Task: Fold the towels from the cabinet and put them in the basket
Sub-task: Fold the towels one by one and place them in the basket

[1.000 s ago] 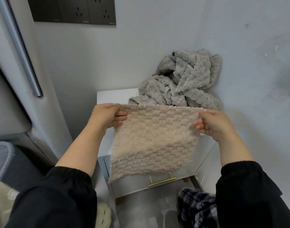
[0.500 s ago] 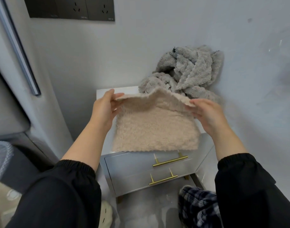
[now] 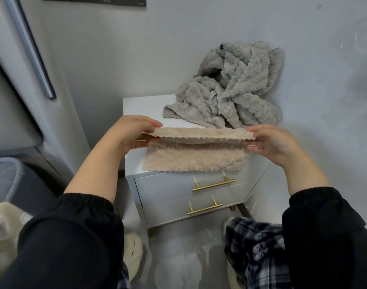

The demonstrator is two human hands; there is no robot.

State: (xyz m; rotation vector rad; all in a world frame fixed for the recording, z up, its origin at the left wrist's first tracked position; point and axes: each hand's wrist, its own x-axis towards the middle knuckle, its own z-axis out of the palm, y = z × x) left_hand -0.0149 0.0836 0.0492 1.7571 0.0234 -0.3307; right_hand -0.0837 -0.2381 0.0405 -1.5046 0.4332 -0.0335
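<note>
Pinching the raised edge of the beige towel (image 3: pixel 196 161), the left hand (image 3: pixel 130 132) lays its thumb on top of the cloth and curls its fingers (image 3: pixel 146 142) under the left corner; the right hand (image 3: pixel 277 142) does the same at the right corner, thumb above and fingers (image 3: pixel 254 148) below, closed on the fabric; the held edge runs level between the two hands, lifted just above the rest of the towel; the lower part lies flat on the white surface of the cabinet (image 3: pixel 140 105), its scalloped near hem reaching about to the front edge over the top drawer, so the upper layer hangs over the lower one in an open fold; behind the held edge, toward the wall, the grey towels (image 3: pixel 230 97) sit in a crumpled heap at the back right of the same surface, their front hem near the left thumb; two brass handles (image 3: pixel 213 185) cross the drawer fronts below; a mesh-sided container (image 3: pixel 3 178) shows at the far left, blurred; I cannot tell whether it is the basket.
</note>
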